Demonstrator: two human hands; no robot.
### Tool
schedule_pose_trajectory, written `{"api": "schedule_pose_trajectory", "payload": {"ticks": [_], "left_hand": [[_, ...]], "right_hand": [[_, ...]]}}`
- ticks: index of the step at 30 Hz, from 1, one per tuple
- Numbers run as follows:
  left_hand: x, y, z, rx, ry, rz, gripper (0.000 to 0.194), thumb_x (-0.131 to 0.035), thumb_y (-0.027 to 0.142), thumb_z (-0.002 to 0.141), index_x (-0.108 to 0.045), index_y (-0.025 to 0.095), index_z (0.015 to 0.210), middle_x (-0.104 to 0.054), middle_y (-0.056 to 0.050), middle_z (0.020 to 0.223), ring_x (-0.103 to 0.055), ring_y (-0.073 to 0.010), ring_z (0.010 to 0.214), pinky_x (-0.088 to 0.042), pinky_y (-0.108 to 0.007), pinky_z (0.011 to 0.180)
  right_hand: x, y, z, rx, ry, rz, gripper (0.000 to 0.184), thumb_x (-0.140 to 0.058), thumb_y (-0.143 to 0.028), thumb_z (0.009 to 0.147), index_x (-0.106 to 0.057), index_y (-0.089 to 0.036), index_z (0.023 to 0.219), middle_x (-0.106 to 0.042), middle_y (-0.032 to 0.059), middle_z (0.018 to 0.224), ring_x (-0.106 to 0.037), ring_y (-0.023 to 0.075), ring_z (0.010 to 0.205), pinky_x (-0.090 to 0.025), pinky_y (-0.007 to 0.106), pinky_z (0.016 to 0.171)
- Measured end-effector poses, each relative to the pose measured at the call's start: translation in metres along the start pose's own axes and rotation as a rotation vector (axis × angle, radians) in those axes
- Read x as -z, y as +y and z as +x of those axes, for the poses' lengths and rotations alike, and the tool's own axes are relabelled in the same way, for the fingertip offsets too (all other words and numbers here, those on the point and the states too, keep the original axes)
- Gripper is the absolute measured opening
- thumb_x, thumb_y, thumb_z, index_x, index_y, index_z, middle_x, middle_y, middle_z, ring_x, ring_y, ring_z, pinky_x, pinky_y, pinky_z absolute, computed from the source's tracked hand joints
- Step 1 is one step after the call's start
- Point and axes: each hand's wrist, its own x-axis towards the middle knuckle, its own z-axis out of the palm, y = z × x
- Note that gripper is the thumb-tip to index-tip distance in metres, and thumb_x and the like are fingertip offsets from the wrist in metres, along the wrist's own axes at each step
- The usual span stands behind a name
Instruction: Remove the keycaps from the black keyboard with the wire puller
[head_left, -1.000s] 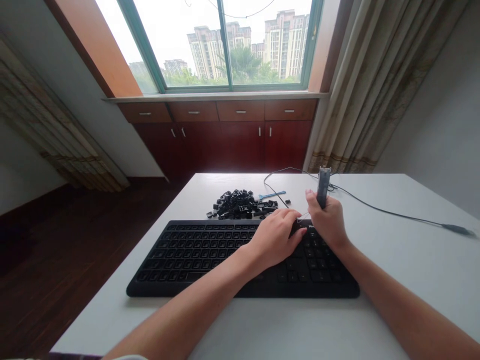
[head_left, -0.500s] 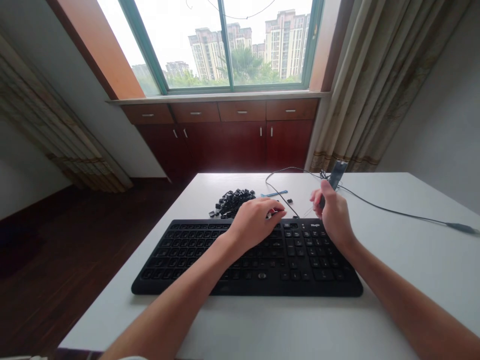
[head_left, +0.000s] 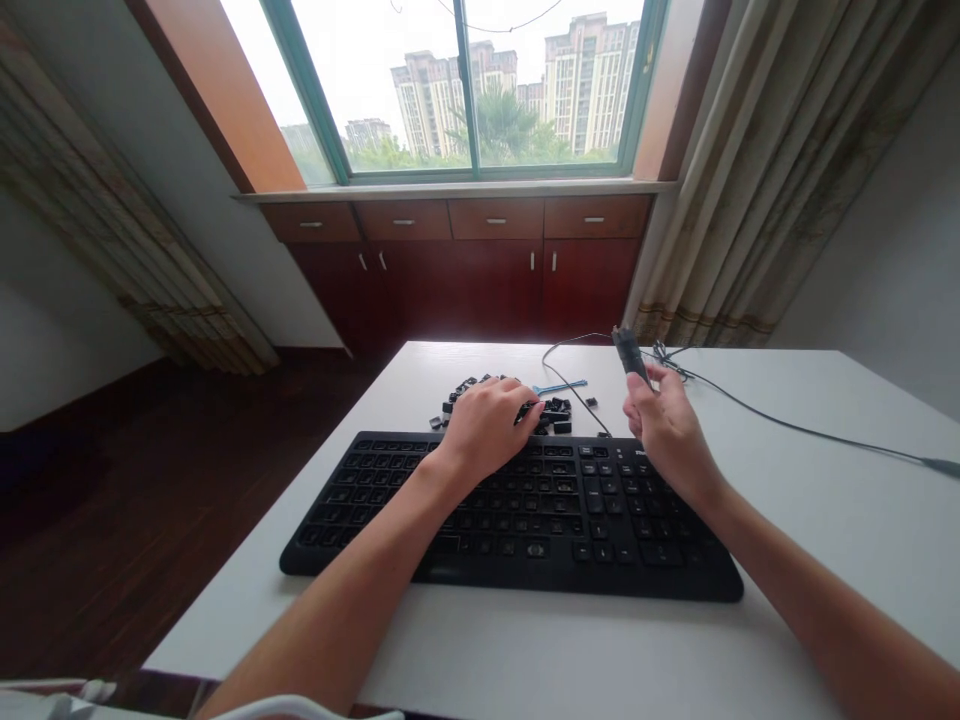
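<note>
A black keyboard (head_left: pixel 517 510) lies across the white table (head_left: pixel 825 520); many of its keycaps are off. Behind it sits a pile of loose black keycaps (head_left: pixel 551 410). My left hand (head_left: pixel 487 425) reaches over the keyboard's far edge and rests on that pile, fingers curled down onto the caps; what they hold, if anything, is hidden. My right hand (head_left: pixel 667 430) hovers above the keyboard's right end, closed round a dark keycap puller tool (head_left: pixel 630 355) that sticks up and tilts left.
A thin blue tool (head_left: pixel 562 386) lies behind the keycap pile. A black cable (head_left: pixel 780 422) runs from the table's back across to its right edge. Beyond the table stand red wooden cabinets, a window and curtains.
My left hand left the keyboard's right side and moved back and left onto the keycap pile. My right hand lifted off the keys, and the tool now tilts left.
</note>
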Motion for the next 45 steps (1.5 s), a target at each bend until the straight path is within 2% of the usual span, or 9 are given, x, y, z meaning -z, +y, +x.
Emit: {"api": "schedule_pose_trajectory", "payload": {"ticks": [3, 6, 11, 16, 22, 28, 37, 41, 45], "left_hand": [[0.001, 0.004, -0.001, -0.020, 0.047, -0.023, 0.020, -0.054, 0.032, 0.102, -0.071, 0.023, 0.105, -0.074, -0.003, 0.106, -0.068, -0.0244, 0.097, -0.055, -0.039, 0.086], [0.000, 0.010, -0.002, -0.055, 0.115, -0.070, 0.022, -0.055, 0.029, 0.101, -0.065, 0.022, 0.118, -0.072, -0.005, 0.115, -0.066, -0.0246, 0.104, -0.056, -0.040, 0.090], [0.000, 0.017, -0.003, -0.091, 0.269, -0.146, 0.041, -0.059, 0.027, 0.098, -0.049, 0.020, 0.137, -0.060, -0.010, 0.135, -0.056, -0.0274, 0.123, -0.052, -0.043, 0.104], [-0.003, 0.020, -0.005, -0.157, 0.303, -0.169, 0.056, -0.063, 0.029, 0.098, -0.038, 0.022, 0.147, -0.054, -0.012, 0.143, -0.051, -0.0290, 0.131, -0.047, -0.048, 0.111], [-0.007, 0.021, -0.006, -0.165, 0.253, -0.202, 0.051, -0.064, 0.037, 0.098, -0.046, 0.020, 0.142, -0.061, -0.011, 0.136, -0.055, -0.0276, 0.126, -0.049, -0.044, 0.109], [-0.009, 0.026, -0.007, -0.212, 0.205, -0.240, 0.028, -0.060, 0.036, 0.101, -0.062, 0.019, 0.124, -0.072, -0.007, 0.115, -0.064, -0.0238, 0.106, -0.053, -0.039, 0.095], [-0.013, 0.038, -0.009, -0.214, 0.214, -0.406, 0.031, -0.075, 0.042, 0.091, -0.069, 0.020, 0.111, -0.077, -0.005, 0.103, -0.069, -0.0216, 0.094, -0.056, -0.037, 0.089], [-0.014, 0.043, -0.011, -0.235, 0.169, -0.465, 0.042, -0.082, 0.045, 0.084, -0.068, 0.020, 0.114, -0.077, -0.003, 0.098, -0.070, -0.0202, 0.090, -0.057, -0.035, 0.085], [-0.013, 0.043, -0.011, -0.236, 0.102, -0.436, 0.049, -0.080, 0.053, 0.082, -0.066, 0.020, 0.116, -0.076, -0.004, 0.101, -0.068, -0.0221, 0.094, -0.057, -0.038, 0.088]], "right_hand": [[-0.003, 0.000, 0.001, -0.051, -0.042, 0.100, 0.040, -0.059, -0.056, 0.095, -0.049, -0.023, 0.118, -0.053, -0.0055, 0.070, -0.044, 0.0122, 0.053, -0.037, 0.025, 0.047], [-0.003, -0.004, 0.001, -0.041, -0.063, 0.071, 0.039, -0.063, -0.056, 0.093, -0.061, -0.021, 0.109, -0.057, -0.0015, 0.078, -0.043, 0.0108, 0.055, -0.036, 0.025, 0.047], [0.000, -0.008, -0.001, -0.055, -0.038, 0.083, 0.051, -0.072, -0.053, 0.087, -0.060, -0.021, 0.124, -0.063, 0.0011, 0.086, -0.049, 0.0112, 0.058, -0.041, 0.024, 0.051], [-0.001, -0.008, -0.002, -0.139, -0.087, 0.248, 0.039, -0.075, -0.048, 0.085, -0.061, -0.023, 0.110, -0.063, -0.0016, 0.079, -0.049, 0.0105, 0.057, -0.039, 0.021, 0.048], [-0.002, -0.010, -0.001, -0.195, -0.113, 0.518, 0.032, -0.081, -0.038, 0.081, -0.069, -0.021, 0.106, -0.052, -0.0049, 0.069, -0.041, 0.0075, 0.055, -0.035, 0.019, 0.047], [-0.007, -0.012, -0.004, -0.217, -0.124, 0.599, 0.032, -0.080, -0.041, 0.083, -0.073, -0.018, 0.104, -0.045, -0.0060, 0.065, -0.037, 0.0076, 0.054, -0.036, 0.020, 0.049], [-0.009, -0.010, -0.010, -0.077, -0.164, 0.235, 0.049, -0.055, -0.064, 0.095, -0.070, -0.019, 0.107, -0.052, -0.0023, 0.068, -0.047, 0.0126, 0.057, -0.040, 0.026, 0.053], [-0.011, -0.013, -0.014, 0.008, -0.170, 0.008, 0.051, -0.051, -0.067, 0.095, -0.069, -0.019, 0.094, -0.055, -0.0010, 0.064, -0.051, 0.0146, 0.057, -0.042, 0.028, 0.054], [-0.010, -0.011, -0.014, -0.015, -0.089, -0.044, 0.050, -0.050, -0.068, 0.095, -0.063, -0.020, 0.088, -0.053, -0.0029, 0.056, -0.050, 0.0144, 0.049, -0.039, 0.027, 0.048]]}}
